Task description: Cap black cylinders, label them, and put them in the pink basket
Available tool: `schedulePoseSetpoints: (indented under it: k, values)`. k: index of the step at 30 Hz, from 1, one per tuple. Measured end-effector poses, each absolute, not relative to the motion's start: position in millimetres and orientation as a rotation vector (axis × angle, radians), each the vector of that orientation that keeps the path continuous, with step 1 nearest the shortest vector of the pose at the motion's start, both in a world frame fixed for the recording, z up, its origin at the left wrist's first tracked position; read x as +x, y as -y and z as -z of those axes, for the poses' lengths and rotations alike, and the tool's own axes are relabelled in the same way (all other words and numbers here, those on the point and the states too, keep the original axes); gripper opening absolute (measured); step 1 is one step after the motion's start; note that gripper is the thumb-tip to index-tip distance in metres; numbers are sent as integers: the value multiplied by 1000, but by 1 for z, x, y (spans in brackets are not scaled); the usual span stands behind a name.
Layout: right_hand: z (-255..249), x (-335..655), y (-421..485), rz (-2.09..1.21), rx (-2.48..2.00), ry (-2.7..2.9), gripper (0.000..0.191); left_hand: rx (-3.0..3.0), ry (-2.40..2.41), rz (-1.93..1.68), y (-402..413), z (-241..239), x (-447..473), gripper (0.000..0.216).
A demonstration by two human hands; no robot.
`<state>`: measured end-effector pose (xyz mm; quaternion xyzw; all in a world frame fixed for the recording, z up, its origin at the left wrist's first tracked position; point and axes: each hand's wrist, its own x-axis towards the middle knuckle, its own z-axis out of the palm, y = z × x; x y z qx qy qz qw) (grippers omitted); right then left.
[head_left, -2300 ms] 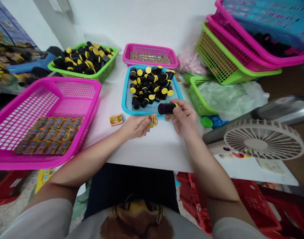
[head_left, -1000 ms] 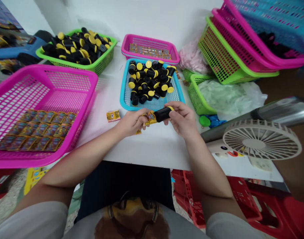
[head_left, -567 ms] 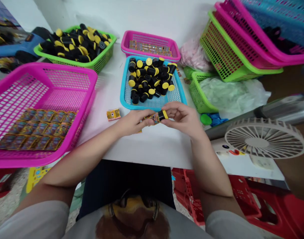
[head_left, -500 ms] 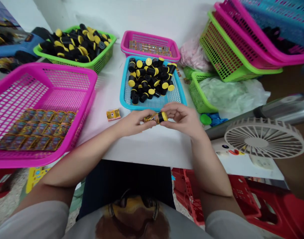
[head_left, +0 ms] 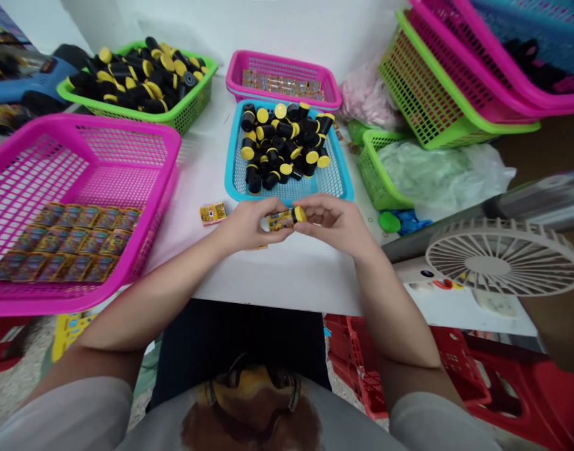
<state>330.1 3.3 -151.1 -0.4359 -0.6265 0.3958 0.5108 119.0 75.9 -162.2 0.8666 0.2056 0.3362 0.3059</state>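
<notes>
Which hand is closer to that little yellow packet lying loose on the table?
Left. The left hand is just right of the yellow packet, not touching; the right hand is farther right, beyond the small tube both hands hold.

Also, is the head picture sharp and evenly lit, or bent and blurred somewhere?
Head view: soft, even light; centre sharp, the yellow-capped tube between left hand and right hand clear; wide-lens bending stretches the fan and stacked baskets at the edges.

Bright, even indoor light — soft shadows, strong wide-angle bending at the edges, slight blur at corners.
</notes>
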Motion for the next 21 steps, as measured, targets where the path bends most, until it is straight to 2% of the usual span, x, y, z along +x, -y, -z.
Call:
schedulePoseSetpoints:
  k: [8, 13, 17, 21]
  values:
    - [161, 317, -6, -800, -980, 1436, 36, 1822, -493, -882, -74, 165, 123, 38]
    - [174, 307, -5, -534, -909, 1559, 26, 1609, -338, -722, -75, 166, 124, 52]
    - [177, 308, -6, -286, -926, 1827, 38, 1440, -277, -718, -76, 171, 129, 53]
    - [177, 308, -3, 240, -1103, 1966, 60, 1276, -269, -692, -77, 174, 131, 52]
